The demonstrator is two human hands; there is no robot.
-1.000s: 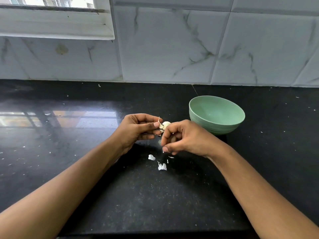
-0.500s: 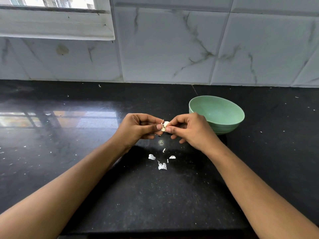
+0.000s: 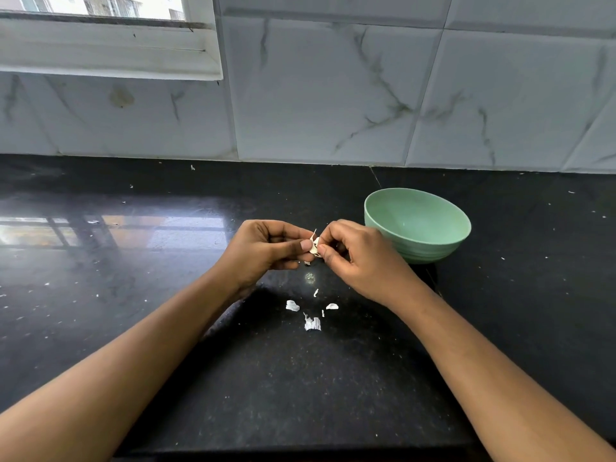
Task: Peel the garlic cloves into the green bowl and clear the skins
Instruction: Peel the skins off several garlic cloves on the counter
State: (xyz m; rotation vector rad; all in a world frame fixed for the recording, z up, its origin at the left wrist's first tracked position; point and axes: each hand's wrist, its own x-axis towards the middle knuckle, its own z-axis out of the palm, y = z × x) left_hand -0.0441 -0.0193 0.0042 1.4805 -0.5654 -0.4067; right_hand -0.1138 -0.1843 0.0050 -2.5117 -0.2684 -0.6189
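the green bowl (image 3: 430, 251) was a soft, pale mint, plain inside, with faint ridged bands round its lower wall. the countertop (image 3: 300, 378) was glossy black, flecked all over with fine pale speckles and scattered white crumbs. the garlic clove (image 3: 315, 245) was creamy off-white. the skins (image 3: 312, 324) lying on the counter were papery white with light grey streaks. the wall tiles (image 3: 333, 95) were white and marble-patterned, crossed by thin grey-green veins, with grey grout lines between them. one tile carried a dull yellowish-brown stain (image 3: 122, 97). the window frame (image 3: 110, 51) was white, smudged with dark marks. its reflection (image 3: 133, 231) on the counter showed pale blue-white and orange patches split by dark bars.
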